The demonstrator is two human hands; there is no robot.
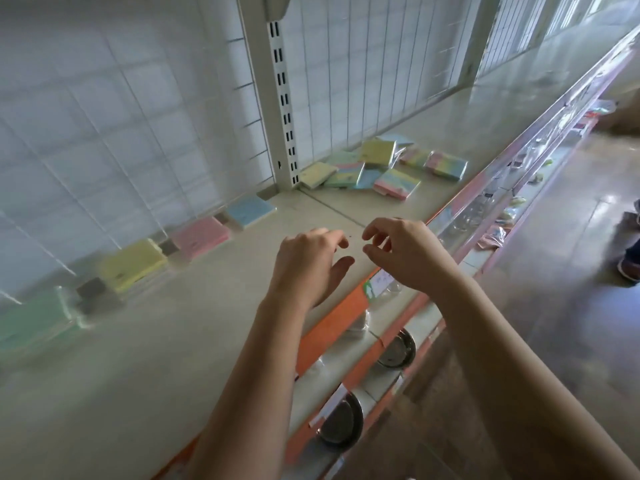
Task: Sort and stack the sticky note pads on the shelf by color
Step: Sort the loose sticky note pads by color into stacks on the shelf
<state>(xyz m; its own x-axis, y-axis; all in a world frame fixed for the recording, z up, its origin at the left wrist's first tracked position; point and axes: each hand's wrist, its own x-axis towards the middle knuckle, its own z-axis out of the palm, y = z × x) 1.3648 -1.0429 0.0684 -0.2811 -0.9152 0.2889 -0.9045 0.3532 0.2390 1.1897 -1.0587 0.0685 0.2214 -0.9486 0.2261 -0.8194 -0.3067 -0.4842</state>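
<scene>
Along the shelf's (173, 341) back wall lie sorted pads: a green stack (33, 318) at far left, a yellow stack (131, 263), a pink stack (201, 235) and a blue pad (251, 211). Further right, past the upright, a loose heap of mixed pads (377, 166) in several colours lies scattered. My left hand (308, 261) and my right hand (401, 251) hover side by side over the shelf's front part, between the row and the heap. Both have loosely curled, parted fingers and hold nothing.
A white slotted upright (282, 98) and wire grid back panel (121, 116) stand behind the pads. An orange price rail (332, 323) edges the shelf front. Lower shelves hold metal dishes (396, 349). A person's shoes (630, 268) stand on the aisle floor at right.
</scene>
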